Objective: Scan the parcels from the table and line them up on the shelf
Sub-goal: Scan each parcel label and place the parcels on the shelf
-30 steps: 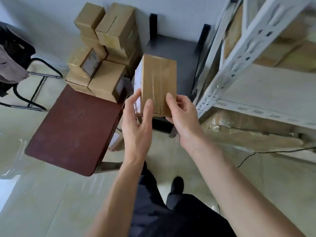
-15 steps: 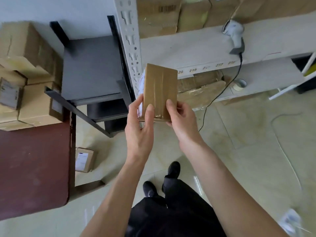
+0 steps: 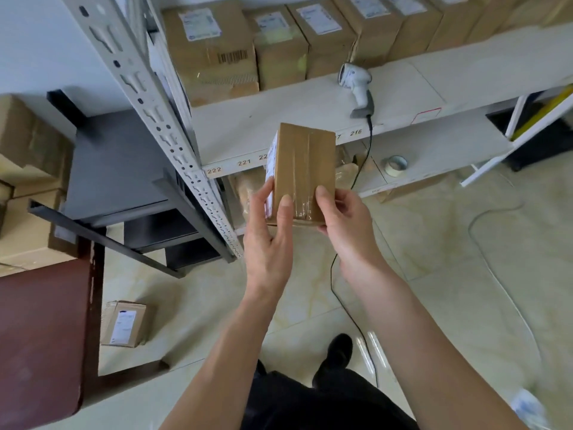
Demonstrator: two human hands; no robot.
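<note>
Brown cardboard, taped along its seam, makes up the parcel [image 3: 305, 172] the person holds upright in front of the shelf [image 3: 310, 119], at about the height of the numbered front edge. The left hand [image 3: 268, 234] grips its near left corner, thumb laid on the taped face and fingers wrapped round the side that carries a white label. The right hand [image 3: 344, 225] grips the near right corner, thumb pressed on the face and fingers curled behind.

On the shelf a row of labelled parcels [image 3: 279, 48] stands side by side against the back. Just in front of them, to the right, a white barcode scanner [image 3: 356, 85] lies on the shelf board, its black cable dropping over the edge to the floor. A roll of tape [image 3: 397, 164] sits on the lower board.

To the left, more boxes [image 3: 28, 193] are stacked on the dark red table [image 3: 40, 336]. One small labelled box [image 3: 124, 324] lies on the tiled floor beside the table leg. A dark grey cabinet [image 3: 117, 162] stands between table and shelf.
</note>
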